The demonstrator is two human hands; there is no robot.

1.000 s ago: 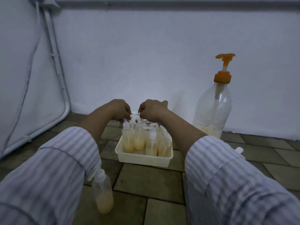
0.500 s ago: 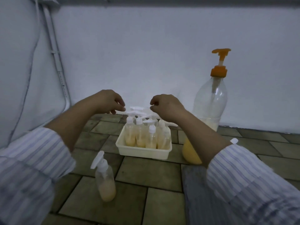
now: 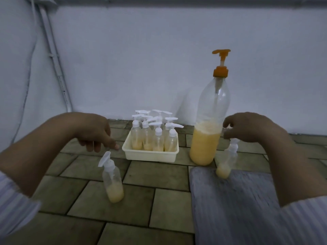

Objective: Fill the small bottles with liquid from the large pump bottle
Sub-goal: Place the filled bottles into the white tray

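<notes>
While both hands have left the tray (image 3: pixel 150 157), left hand (image 3: pixel 95 131) hangs empty and right hand (image 3: pixel 247 127) now pinches a small bottle (image 3: pixel 227 159).

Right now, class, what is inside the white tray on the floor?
The white tray holds a cluster of small pump bottles, upright, each part-filled with yellowish liquid. The front bottles hide the back ones, so the count is unclear, and the tray's wall covers their bases.

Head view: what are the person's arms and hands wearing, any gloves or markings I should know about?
Both hands, left and right, are bare: no gloves, rings or watch visible. Forearms are uncovered. Each arm has a light sleeve with thin stripes pushed up toward the elbow, the left sleeve at the bottom left edge and the right sleeve at the bottom right. No markings or cables show.
</notes>
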